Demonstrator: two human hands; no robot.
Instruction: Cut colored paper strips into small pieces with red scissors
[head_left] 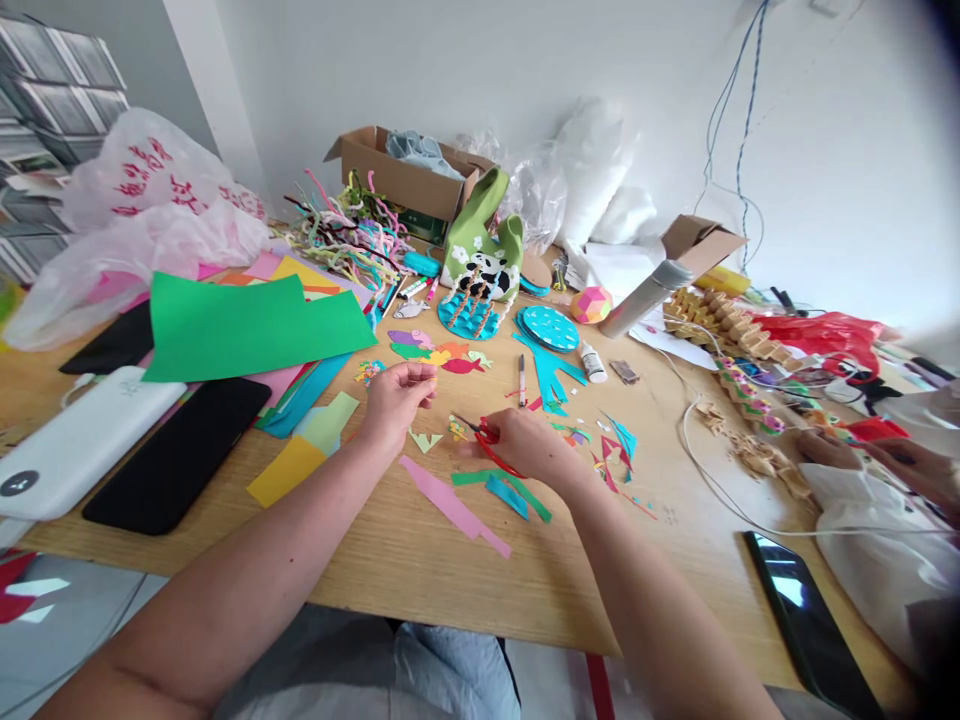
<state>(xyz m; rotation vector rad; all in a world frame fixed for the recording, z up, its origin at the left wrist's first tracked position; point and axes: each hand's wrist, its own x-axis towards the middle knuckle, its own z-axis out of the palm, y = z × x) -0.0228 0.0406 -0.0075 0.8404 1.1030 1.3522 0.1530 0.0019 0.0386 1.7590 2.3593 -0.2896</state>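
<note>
My right hand (529, 445) grips a pair of red-handled scissors (491, 440), their dark blades pointing up and left over the table. Left of it my left hand (397, 400) is closed in a pinch; what its fingertips hold is hidden or too small to name. Coloured paper fish (461, 365) lie just beyond both hands. A small pale green zigzag scrap (425, 441) rests between my hands. Nearer me are a long pink paper strip (454, 508), a green strip (536, 500) and a blue scrap (508, 496). Red and blue offcuts (619, 450) are scattered to the right.
Coloured paper sheets (247, 325), a power bank (82, 440) and a black phone (176, 455) lie left. A panda bag (487, 260) and cardboard box (405, 170) stand behind. Rightward are a white cable (697, 465), another phone (806, 615) and another person's hands (915, 465).
</note>
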